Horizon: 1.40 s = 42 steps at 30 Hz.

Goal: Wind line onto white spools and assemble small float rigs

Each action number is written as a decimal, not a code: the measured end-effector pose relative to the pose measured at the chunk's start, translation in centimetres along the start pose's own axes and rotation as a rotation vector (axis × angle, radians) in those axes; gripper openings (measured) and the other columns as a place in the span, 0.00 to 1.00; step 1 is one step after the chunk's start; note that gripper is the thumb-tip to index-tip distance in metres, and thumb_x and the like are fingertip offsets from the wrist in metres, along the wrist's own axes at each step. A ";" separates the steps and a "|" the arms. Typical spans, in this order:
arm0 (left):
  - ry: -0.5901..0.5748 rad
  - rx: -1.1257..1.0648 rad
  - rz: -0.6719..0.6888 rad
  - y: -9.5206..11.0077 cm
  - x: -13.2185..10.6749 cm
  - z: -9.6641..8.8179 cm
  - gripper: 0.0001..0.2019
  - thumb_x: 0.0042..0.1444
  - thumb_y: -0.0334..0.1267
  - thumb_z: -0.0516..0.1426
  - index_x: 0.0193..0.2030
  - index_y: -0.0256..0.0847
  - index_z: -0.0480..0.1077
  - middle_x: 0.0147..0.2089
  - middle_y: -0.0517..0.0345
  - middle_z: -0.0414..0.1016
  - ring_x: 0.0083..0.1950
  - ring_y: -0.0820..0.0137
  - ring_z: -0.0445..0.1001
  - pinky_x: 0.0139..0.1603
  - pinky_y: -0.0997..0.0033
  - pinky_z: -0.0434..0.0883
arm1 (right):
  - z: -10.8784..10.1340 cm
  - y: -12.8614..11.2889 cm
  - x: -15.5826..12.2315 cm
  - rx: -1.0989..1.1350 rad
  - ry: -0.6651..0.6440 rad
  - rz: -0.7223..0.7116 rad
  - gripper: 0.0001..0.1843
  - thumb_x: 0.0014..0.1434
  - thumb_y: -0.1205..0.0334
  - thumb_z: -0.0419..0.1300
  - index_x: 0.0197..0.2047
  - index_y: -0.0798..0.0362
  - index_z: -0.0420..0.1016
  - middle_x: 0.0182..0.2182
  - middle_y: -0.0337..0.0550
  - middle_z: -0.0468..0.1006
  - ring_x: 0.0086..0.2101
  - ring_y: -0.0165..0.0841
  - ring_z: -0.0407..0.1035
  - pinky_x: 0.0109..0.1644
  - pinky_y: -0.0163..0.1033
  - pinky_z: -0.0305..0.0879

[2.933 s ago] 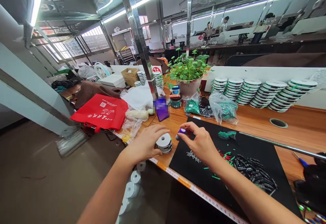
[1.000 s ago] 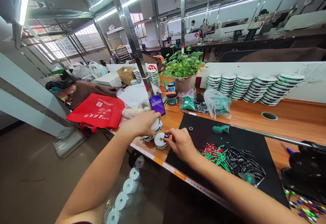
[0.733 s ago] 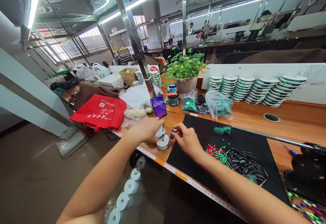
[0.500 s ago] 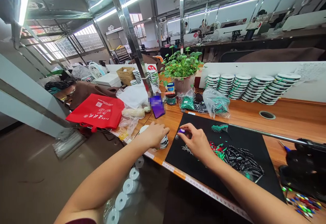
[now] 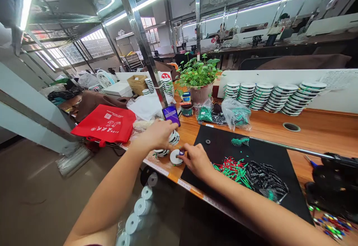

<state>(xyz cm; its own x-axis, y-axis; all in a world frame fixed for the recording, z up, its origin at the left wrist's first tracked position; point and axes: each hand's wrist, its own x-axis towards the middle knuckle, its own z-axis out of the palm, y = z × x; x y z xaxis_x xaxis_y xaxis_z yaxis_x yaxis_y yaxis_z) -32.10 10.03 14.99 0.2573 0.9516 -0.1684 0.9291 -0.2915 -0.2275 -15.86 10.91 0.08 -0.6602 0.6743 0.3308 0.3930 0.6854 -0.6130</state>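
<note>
My left hand [image 5: 156, 135] is closed round a small stack of white spools [image 5: 173, 137], held just above the wooden bench. Under it lie other spools [image 5: 161, 152] on the bench. My right hand [image 5: 195, 160] pinches a small purple-tipped object [image 5: 181, 152] against a single white spool [image 5: 176, 157] lying flat at the left edge of the black mat [image 5: 223, 147]. A pile of red, green and black small parts [image 5: 251, 173] lies on the mat to the right of my right hand.
A phone [image 5: 171, 115], a red bag [image 5: 104, 123], a potted plant [image 5: 197, 78], bags of green parts [image 5: 237, 115] and rows of stacked spools [image 5: 275, 97] stand behind. A metal post [image 5: 140, 41] rises at left. A black machine [image 5: 334, 188] sits right. Bagged white rolls [image 5: 140, 210] hang below the bench edge.
My left hand has lifted a stack of spools off the bench. My right hand moved left and down, bringing the purple-tipped object onto the single spool left lying there.
</note>
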 end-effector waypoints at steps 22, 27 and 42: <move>-0.194 0.005 0.145 3.7 0.1 5.5 0.26 0.44 0.39 0.70 0.51 0.39 0.70 0.49 0.43 0.76 0.49 0.50 0.77 0.49 0.54 0.70 | -2.1 8.2 8.6 -0.352 0.041 0.255 0.16 0.68 0.56 0.61 0.54 0.56 0.72 0.48 0.47 0.75 0.44 0.39 0.73 0.49 0.49 0.73; -0.115 -0.108 0.151 3.4 -0.6 5.2 0.46 0.38 0.41 0.74 0.65 0.41 0.62 0.64 0.38 0.67 0.61 0.45 0.70 0.57 0.48 0.68 | -3.2 6.3 7.3 -0.351 0.091 0.197 0.18 0.68 0.62 0.58 0.59 0.58 0.66 0.53 0.55 0.71 0.53 0.47 0.66 0.56 0.53 0.63; 0.328 -1.011 -0.405 -2.5 -9.1 14.3 0.51 0.48 0.37 0.68 0.74 0.45 0.45 0.68 0.42 0.64 0.69 0.55 0.65 0.67 0.50 0.65 | 1.5 0.5 -0.8 0.039 -0.114 0.033 0.58 0.56 0.63 0.68 0.76 0.55 0.31 0.61 0.61 0.67 0.58 0.50 0.65 0.57 0.52 0.65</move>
<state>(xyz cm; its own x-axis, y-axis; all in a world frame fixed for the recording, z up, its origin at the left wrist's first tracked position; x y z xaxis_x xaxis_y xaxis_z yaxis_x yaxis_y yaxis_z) -40.52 0.73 3.36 -0.1912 0.9810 0.0343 0.7099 0.1141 0.6950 -16.08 10.28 -1.63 -0.7165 0.6593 0.2280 0.3920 0.6509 -0.6501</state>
